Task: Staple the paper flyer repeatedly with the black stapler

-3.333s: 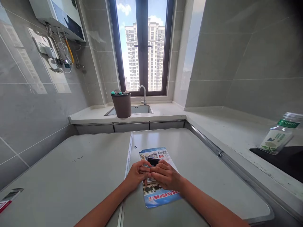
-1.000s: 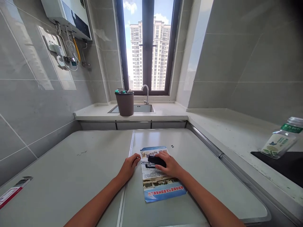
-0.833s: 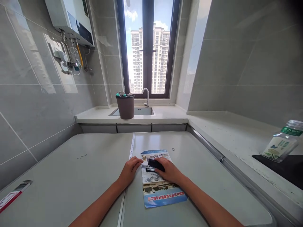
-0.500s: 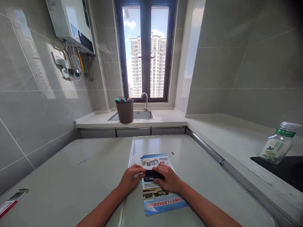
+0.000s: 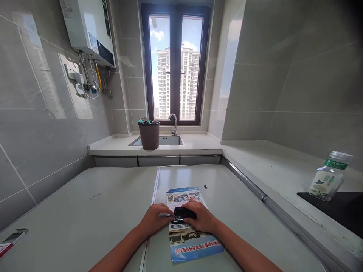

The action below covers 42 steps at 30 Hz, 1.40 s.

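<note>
One black stapler (image 5: pixel 185 212) is over the leaflet (image 5: pixel 195 250) on the counter (image 5: pixel 241 215); the right hand (image 5: pixel 202 217) grips its body, the left hand (image 5: pixel 155 219) seems to pinch a thin metal part (image 5: pixel 168 215) at its left end. If this pinch slips, the part might spring away.

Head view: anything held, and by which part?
The right hand grips the black stapler by its right end; the left hand pinches a thin metal piece at the stapler's left end.
</note>
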Available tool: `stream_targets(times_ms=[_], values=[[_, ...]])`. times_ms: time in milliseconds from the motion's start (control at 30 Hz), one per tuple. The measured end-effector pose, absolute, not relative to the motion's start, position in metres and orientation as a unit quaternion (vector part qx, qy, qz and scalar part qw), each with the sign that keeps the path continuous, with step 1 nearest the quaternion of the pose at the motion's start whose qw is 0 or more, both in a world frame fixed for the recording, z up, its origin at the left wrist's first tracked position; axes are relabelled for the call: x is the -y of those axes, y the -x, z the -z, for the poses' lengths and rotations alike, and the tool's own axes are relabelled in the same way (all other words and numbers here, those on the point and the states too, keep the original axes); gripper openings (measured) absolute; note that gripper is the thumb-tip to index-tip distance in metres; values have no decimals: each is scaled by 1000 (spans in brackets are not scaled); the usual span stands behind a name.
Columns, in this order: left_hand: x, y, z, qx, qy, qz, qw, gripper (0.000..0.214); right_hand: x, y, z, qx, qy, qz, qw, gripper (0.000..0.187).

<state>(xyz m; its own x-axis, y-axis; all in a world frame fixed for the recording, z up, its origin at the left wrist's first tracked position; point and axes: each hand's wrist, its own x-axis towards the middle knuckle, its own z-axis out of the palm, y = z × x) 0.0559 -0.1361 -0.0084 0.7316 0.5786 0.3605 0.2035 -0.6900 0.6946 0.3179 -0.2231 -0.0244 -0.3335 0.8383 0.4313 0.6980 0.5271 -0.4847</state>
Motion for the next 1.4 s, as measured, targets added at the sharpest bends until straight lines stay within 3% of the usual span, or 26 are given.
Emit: stream_targets(times_ms=[467,667,800,1000,1133,1300,1400], values=[[134,-54,7,-241,-877,-255,328,15,222,-321,25,802,486,-130,321,49],[125,-40,-1,-173,-911,-194,321,27,226,-319,13,801,495,-141,304,46],[117,-31,-8,-149,-926,-168,305,20,226,-319,11,797,503,-148,299,44],[128,-39,-6,-186,-892,-221,346,10,224,-316,17,784,458,-150,392,40],[141,-52,1,-255,-852,-265,372,23,229,-303,13,810,417,-151,383,37],[143,-56,-6,-237,-820,-312,418,11,233,-291,5,754,447,-190,443,41],[148,-60,-14,-212,-812,-325,437,21,232,-288,4,724,473,-208,457,42]])
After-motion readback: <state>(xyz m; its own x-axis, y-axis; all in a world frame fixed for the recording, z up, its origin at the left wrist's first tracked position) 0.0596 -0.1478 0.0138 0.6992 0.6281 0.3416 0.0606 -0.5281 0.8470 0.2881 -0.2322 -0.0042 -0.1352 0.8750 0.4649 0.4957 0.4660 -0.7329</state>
